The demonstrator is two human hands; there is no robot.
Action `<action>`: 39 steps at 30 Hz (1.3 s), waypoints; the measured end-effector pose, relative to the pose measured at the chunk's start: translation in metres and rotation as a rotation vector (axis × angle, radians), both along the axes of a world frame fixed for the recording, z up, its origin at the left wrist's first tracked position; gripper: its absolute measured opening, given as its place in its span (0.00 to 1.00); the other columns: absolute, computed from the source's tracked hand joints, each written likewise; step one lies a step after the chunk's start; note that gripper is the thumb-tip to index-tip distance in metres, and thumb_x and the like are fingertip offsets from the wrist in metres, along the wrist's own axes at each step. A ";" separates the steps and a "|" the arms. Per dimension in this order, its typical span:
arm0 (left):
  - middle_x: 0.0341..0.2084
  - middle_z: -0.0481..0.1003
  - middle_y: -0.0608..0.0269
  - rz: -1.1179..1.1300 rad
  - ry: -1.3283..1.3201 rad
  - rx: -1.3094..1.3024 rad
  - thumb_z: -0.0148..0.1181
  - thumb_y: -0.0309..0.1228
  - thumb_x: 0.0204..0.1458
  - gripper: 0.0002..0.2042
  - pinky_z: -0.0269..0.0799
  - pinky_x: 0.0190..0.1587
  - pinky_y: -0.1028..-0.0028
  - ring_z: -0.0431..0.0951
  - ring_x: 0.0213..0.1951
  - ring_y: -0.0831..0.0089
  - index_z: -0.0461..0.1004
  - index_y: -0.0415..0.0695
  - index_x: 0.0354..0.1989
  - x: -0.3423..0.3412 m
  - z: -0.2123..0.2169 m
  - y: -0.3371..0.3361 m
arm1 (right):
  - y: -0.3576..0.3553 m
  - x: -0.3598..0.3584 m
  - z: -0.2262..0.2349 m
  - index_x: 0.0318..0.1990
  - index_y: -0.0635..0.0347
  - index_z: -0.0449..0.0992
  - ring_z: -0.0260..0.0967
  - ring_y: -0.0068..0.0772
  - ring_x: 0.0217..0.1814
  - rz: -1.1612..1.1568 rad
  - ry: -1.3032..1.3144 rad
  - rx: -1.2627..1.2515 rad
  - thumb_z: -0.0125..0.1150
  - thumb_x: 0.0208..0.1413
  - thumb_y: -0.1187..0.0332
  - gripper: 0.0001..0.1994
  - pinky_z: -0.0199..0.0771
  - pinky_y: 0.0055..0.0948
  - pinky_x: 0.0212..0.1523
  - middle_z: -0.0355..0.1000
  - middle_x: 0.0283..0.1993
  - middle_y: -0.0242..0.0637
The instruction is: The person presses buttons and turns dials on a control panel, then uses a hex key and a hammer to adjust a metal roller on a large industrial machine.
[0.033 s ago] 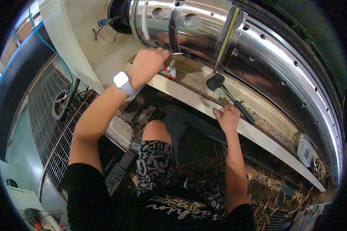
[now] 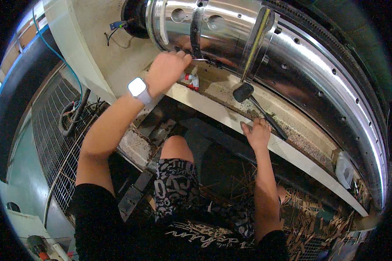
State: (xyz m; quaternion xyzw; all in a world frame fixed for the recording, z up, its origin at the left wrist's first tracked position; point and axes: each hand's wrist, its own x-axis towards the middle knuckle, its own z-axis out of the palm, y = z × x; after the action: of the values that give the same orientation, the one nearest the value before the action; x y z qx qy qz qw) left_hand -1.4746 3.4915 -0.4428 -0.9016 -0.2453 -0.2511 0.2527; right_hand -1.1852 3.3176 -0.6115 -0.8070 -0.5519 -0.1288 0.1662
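My left hand, with a watch at the wrist, is closed around a thin metal tool. The tool's far end reaches the lower side of a large shiny metal cylinder, near dark fittings; its exact contact is too small to make out. My right hand rests on the pale beam, thumb apart from the fingers, with nothing seen in it. Just beyond those fingers lies a black-headed mallet, its handle slanting toward the right along the ledge.
A red and white fitting sits below my left hand. On the ledge at far right is a clear plastic container. Metal mesh and a coiled hose are at left. Scattered strips cover the floor at lower right.
My left forearm and wrist have shifted very slightly. The right hand and the mallet stay where they were.
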 end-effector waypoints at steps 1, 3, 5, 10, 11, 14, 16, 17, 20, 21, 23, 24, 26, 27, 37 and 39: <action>0.25 0.69 0.53 -0.037 0.012 0.048 0.50 0.24 0.42 0.08 0.69 0.25 0.61 0.74 0.26 0.54 0.65 0.42 0.33 -0.002 0.003 0.007 | 0.001 -0.003 0.001 0.38 0.62 0.72 0.64 0.46 0.48 0.001 0.007 -0.003 0.55 0.47 0.45 0.26 0.59 0.42 0.50 0.67 0.43 0.46; 0.26 0.69 0.53 -0.033 0.031 0.052 0.50 0.25 0.43 0.07 0.70 0.25 0.62 0.74 0.26 0.54 0.65 0.42 0.33 -0.002 0.001 0.011 | 0.003 -0.004 0.001 0.38 0.62 0.72 0.64 0.46 0.48 -0.009 0.004 -0.011 0.54 0.47 0.45 0.26 0.59 0.42 0.50 0.67 0.44 0.47; 0.27 0.69 0.52 0.055 0.046 -0.032 0.50 0.26 0.45 0.06 0.70 0.26 0.62 0.74 0.27 0.53 0.65 0.42 0.33 0.002 -0.007 0.008 | 0.003 -0.002 -0.001 0.38 0.63 0.72 0.64 0.47 0.48 -0.028 -0.013 -0.019 0.54 0.47 0.45 0.26 0.59 0.42 0.50 0.67 0.44 0.48; 0.25 0.70 0.51 -0.095 -0.120 -0.258 0.48 0.34 0.53 0.09 0.68 0.30 0.58 0.73 0.29 0.52 0.66 0.41 0.29 0.006 -0.010 0.012 | 0.002 0.003 -0.003 0.38 0.64 0.71 0.64 0.47 0.47 -0.017 -0.039 0.041 0.56 0.46 0.46 0.26 0.59 0.42 0.50 0.67 0.45 0.48; 0.24 0.70 0.50 -0.119 -0.112 -0.312 0.47 0.36 0.54 0.11 0.68 0.31 0.58 0.72 0.29 0.52 0.67 0.41 0.28 0.004 -0.011 0.019 | 0.002 0.002 -0.004 0.39 0.64 0.71 0.65 0.47 0.47 -0.010 -0.036 0.040 0.57 0.46 0.46 0.26 0.59 0.42 0.50 0.67 0.45 0.48; 0.23 0.72 0.50 -0.204 -0.249 -0.333 0.46 0.41 0.55 0.15 0.66 0.30 0.56 0.72 0.28 0.50 0.68 0.41 0.27 0.009 -0.025 0.032 | 0.000 -0.004 0.002 0.39 0.64 0.71 0.65 0.46 0.46 -0.008 -0.006 0.040 0.59 0.45 0.48 0.25 0.59 0.42 0.49 0.67 0.43 0.47; 0.22 0.72 0.50 -0.162 -0.341 -0.350 0.46 0.43 0.55 0.16 0.66 0.29 0.56 0.72 0.27 0.50 0.68 0.42 0.26 0.016 -0.030 0.030 | -0.001 0.000 0.000 0.38 0.63 0.72 0.65 0.45 0.46 -0.012 -0.022 0.074 0.59 0.45 0.49 0.24 0.59 0.42 0.49 0.68 0.42 0.46; 0.21 0.72 0.50 -0.103 -0.366 -0.355 0.46 0.44 0.55 0.17 0.65 0.29 0.55 0.72 0.26 0.49 0.68 0.42 0.26 0.016 -0.035 0.024 | -0.002 -0.001 -0.003 0.37 0.63 0.72 0.65 0.45 0.45 -0.011 -0.039 0.094 0.59 0.45 0.49 0.24 0.59 0.41 0.49 0.68 0.41 0.46; 0.18 0.71 0.50 0.013 -0.396 -0.323 0.45 0.45 0.55 0.18 0.64 0.27 0.55 0.72 0.25 0.49 0.68 0.42 0.25 0.020 -0.036 0.015 | -0.001 0.000 -0.001 0.36 0.63 0.72 0.64 0.43 0.45 -0.004 -0.043 0.092 0.60 0.45 0.49 0.23 0.59 0.40 0.48 0.68 0.40 0.45; 0.17 0.71 0.50 0.043 -0.399 -0.304 0.45 0.46 0.55 0.18 0.64 0.27 0.55 0.72 0.25 0.49 0.68 0.42 0.25 0.021 -0.035 0.011 | -0.001 -0.001 -0.001 0.36 0.63 0.72 0.64 0.43 0.46 -0.002 -0.019 0.075 0.60 0.45 0.49 0.23 0.59 0.39 0.47 0.68 0.40 0.45; 0.17 0.71 0.50 0.081 -0.448 -0.300 0.45 0.46 0.55 0.19 0.63 0.26 0.56 0.72 0.25 0.49 0.68 0.42 0.23 0.026 -0.035 0.003 | 0.001 0.001 -0.002 0.35 0.62 0.72 0.64 0.42 0.46 0.010 -0.007 0.067 0.60 0.45 0.50 0.22 0.59 0.39 0.46 0.67 0.40 0.44; 0.17 0.71 0.50 0.104 -0.457 -0.300 0.45 0.47 0.55 0.20 0.63 0.26 0.56 0.72 0.25 0.50 0.68 0.42 0.22 0.027 -0.035 0.001 | 0.000 0.003 -0.001 0.35 0.62 0.72 0.63 0.42 0.46 0.012 -0.004 0.069 0.60 0.45 0.50 0.22 0.59 0.39 0.45 0.67 0.40 0.44; 0.17 0.71 0.50 0.132 -0.487 -0.300 0.45 0.47 0.55 0.20 0.63 0.26 0.56 0.72 0.24 0.50 0.69 0.43 0.21 0.030 -0.034 -0.002 | 0.004 0.005 -0.012 0.34 0.62 0.73 0.63 0.41 0.46 0.016 -0.113 0.184 0.59 0.45 0.51 0.20 0.59 0.38 0.44 0.67 0.39 0.42; 0.17 0.71 0.50 0.135 -0.507 -0.300 0.45 0.47 0.54 0.21 0.63 0.26 0.56 0.72 0.24 0.50 0.69 0.43 0.21 0.031 -0.033 -0.004 | 0.007 0.006 -0.015 0.34 0.61 0.73 0.63 0.41 0.45 0.018 -0.168 0.246 0.59 0.45 0.52 0.19 0.59 0.37 0.43 0.67 0.38 0.42; 0.14 0.69 0.50 0.212 -0.563 -0.302 0.50 0.48 0.52 0.21 0.62 0.24 0.57 0.71 0.22 0.50 0.68 0.42 0.17 0.030 -0.039 -0.003 | 0.010 -0.001 -0.010 0.32 0.59 0.72 0.64 0.38 0.40 0.026 -0.155 0.288 0.64 0.40 0.60 0.14 0.58 0.37 0.40 0.67 0.35 0.38; 0.14 0.69 0.51 0.205 -0.593 -0.295 0.50 0.47 0.51 0.21 0.62 0.23 0.57 0.71 0.22 0.51 0.68 0.42 0.17 0.032 -0.041 -0.008 | 0.007 -0.003 -0.007 0.32 0.59 0.72 0.64 0.39 0.40 0.030 -0.100 0.224 0.63 0.41 0.60 0.14 0.58 0.37 0.40 0.67 0.35 0.39</action>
State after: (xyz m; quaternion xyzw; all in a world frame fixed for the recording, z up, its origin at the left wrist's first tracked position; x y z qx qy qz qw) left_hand -1.4425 3.4831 -0.4835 -0.7870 -0.4308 -0.4374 0.0613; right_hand -1.1879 3.3250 -0.6182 -0.7676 -0.5535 -0.2274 0.2295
